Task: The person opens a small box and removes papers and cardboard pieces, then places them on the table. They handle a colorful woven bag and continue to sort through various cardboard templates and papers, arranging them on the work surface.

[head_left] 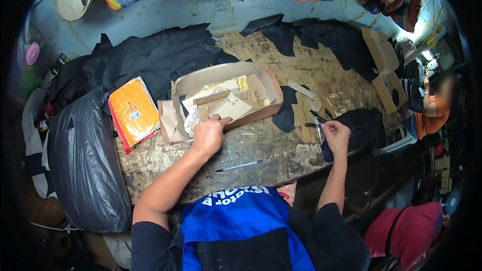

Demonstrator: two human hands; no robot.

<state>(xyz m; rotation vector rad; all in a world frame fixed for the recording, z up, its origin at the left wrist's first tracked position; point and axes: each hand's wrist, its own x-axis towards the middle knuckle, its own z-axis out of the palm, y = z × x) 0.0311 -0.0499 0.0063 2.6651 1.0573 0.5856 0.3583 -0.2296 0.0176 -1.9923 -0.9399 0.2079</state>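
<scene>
An open cardboard box (275, 83) holds several pale, flat pattern pieces (228, 108). At its near wall, my left hand (210, 133) has its fingers curled over the rim, with the thumb lying along the edge. To the right, the closed fingers of my right hand (335, 134) pinch a thin dark pen (312, 125). More dark pens (317, 116) lie just beyond those fingertips, beside tan pattern pieces (305, 108). Blue scissor-like handles (328, 152) show under the right hand, partly hidden.
Black material (150, 55) is heaped along the table's far side. An orange notebook (133, 113) and a stuffed black plastic bag (85, 160) are at the left. A pen (239, 166) lies in front. An opened carton (389, 88) stands right, with a person in orange (429, 115) beyond.
</scene>
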